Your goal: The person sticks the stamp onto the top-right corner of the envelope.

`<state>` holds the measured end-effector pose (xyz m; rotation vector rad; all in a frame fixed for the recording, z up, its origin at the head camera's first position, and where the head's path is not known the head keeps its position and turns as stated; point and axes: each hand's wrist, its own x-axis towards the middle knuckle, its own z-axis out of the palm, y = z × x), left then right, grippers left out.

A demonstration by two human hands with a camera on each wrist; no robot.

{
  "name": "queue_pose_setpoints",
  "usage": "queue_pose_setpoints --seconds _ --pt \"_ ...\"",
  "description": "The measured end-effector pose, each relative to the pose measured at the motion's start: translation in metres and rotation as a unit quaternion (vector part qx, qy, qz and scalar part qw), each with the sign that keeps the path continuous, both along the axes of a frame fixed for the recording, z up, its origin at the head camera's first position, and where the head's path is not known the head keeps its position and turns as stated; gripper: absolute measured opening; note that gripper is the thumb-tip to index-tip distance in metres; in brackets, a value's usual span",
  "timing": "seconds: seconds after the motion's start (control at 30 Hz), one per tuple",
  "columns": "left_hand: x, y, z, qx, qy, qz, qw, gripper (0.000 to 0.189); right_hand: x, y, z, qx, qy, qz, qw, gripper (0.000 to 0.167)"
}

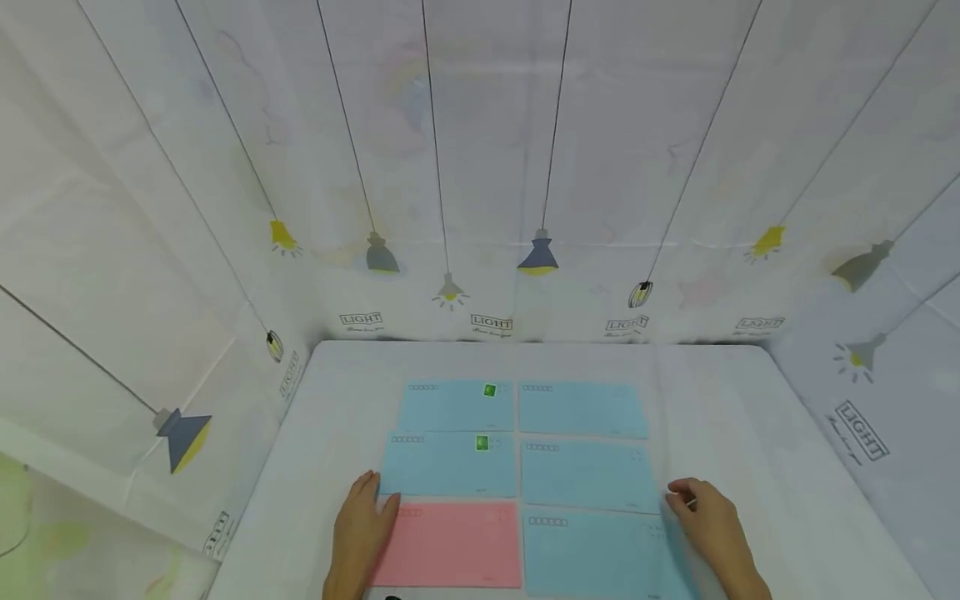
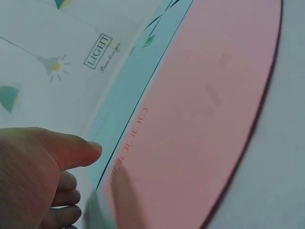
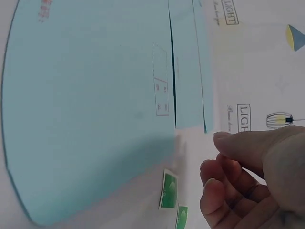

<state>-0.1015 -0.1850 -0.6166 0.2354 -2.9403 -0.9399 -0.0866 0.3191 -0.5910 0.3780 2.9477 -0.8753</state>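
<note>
A person's relaxed left hand [image 1: 362, 525] lies at the left edge of a pink envelope [image 1: 453, 546], the loosely curled right hand [image 1: 707, 518], nothing visible in it, near small green stamps [image 3: 169, 190], with five blue envelopes [image 1: 585, 477], rectangular paper, likely light, bendable and best lifted by their edges, on the white worktop [image 1: 750, 417].

There are five blue envelopes [image 1: 588, 477] and one pink envelope [image 1: 453, 546], two stuck stamps [image 1: 482, 442] and two loose stamps [image 3: 168, 190], one left hand [image 1: 361, 533], one right hand [image 1: 708, 521] and one table [image 1: 757, 433]. The head view shows ten printed lamps [image 1: 538, 254] and seven LIGHT labels [image 1: 491, 323].
</note>
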Motion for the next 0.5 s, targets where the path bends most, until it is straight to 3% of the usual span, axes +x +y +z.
queue_pose_setpoints --seconds 0.27,0.5 --pt "0.036 -0.002 -0.002 -0.014 -0.038 0.003 0.9992 0.062 0.008 0.020 -0.007 0.008 -0.042 0.016 0.9990 0.025" --pt "0.062 -0.004 -0.010 -0.024 -0.059 -0.030 0.9975 0.081 0.010 0.026 -0.011 -0.009 -0.083 0.035 0.9959 0.035"
